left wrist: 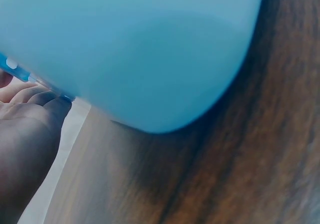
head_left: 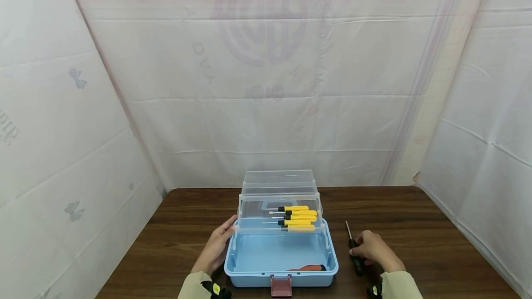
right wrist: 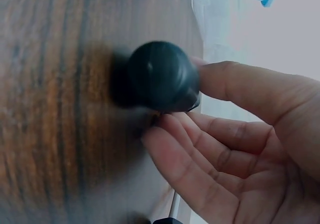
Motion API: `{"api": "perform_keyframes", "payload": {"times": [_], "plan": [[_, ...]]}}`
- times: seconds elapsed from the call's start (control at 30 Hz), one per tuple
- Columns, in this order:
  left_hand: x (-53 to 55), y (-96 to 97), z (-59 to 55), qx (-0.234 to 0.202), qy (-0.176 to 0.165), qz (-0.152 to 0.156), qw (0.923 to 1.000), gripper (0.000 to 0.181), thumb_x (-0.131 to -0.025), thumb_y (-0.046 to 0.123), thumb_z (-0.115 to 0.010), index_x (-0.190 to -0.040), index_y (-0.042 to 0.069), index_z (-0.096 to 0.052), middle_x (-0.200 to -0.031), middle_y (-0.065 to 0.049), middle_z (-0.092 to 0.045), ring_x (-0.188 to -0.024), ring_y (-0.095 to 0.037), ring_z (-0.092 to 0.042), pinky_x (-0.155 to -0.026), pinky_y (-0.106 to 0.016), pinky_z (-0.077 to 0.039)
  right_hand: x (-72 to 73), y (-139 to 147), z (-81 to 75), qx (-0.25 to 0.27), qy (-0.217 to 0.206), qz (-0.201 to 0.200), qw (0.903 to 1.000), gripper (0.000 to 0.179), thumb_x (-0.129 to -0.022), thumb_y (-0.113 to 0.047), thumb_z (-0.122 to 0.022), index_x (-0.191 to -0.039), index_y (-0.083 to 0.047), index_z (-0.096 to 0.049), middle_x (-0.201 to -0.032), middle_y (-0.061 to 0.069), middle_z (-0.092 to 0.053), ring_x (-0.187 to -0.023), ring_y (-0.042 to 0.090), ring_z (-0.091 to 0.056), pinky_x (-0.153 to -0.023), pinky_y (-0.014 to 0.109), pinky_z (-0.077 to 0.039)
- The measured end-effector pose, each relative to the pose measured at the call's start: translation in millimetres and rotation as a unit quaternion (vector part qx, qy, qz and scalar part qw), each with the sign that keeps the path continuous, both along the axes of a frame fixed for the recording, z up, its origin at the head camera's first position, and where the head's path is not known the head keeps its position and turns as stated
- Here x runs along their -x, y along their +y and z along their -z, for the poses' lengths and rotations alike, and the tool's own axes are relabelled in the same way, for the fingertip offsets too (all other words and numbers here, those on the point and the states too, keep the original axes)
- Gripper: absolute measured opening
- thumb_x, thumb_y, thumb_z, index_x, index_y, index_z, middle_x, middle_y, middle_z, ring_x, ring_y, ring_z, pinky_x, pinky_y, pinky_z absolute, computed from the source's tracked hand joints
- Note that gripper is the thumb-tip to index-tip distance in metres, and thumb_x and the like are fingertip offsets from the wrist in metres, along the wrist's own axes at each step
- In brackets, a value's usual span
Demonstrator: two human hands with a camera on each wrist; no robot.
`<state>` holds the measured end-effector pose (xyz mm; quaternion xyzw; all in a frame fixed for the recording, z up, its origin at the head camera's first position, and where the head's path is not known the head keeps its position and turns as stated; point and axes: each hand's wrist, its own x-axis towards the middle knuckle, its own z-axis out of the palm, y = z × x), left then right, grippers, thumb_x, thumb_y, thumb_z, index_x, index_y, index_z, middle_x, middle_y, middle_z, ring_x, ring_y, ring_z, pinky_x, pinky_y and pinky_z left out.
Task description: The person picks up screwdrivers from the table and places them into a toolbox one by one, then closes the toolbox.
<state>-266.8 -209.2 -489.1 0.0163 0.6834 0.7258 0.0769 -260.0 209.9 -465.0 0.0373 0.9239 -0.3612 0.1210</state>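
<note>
A light-blue toolbox (head_left: 282,280) stands on the table with its clear lid (head_left: 278,182) raised at the back. My left hand (head_left: 217,246) grips its left rim near the back corner; in the left wrist view the fingers (left wrist: 32,96) lie along that rim. To the right of the box, my right hand (head_left: 376,248) pinches a black-handled screwdriver (head_left: 358,262), whose metal shaft points away from me. The right wrist view shows the handle's round end (right wrist: 162,76) between thumb and fingers, close to the tabletop.
Several yellow-and-black screwdrivers (head_left: 299,218) lie in the clear upper tray (head_left: 249,206). An orange-red handled tool (head_left: 311,267) lies on the box floor. The front latch (head_left: 281,285) hangs down. At the right wrist view's bottom edge shows a metal rod (right wrist: 174,204) with a black end.
</note>
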Motion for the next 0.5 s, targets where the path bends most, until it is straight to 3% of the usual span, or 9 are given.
{"api": "perform_keyframes", "payload": {"times": [0.5], "plan": [[-1.3, -0.1, -1.0, -0.004, -0.001, 0.005, 1.0000, 0.055, -0.104, 0.021, -0.042, -0.152, 0.003, -0.023, -0.157, -0.025, -0.017, -0.143, -0.043, -0.023, -0.113, -0.056, -0.027, 1.8, -0.3, 2.7, -0.014, 0.012, 0.005, 0.9998, 0.035, -0.079, -0.003, -0.073, -0.103, 0.018, -0.060, -0.087, 0.020, -0.060, -0.070, 0.021, -0.062, -0.056, 0.033, -0.058]]}}
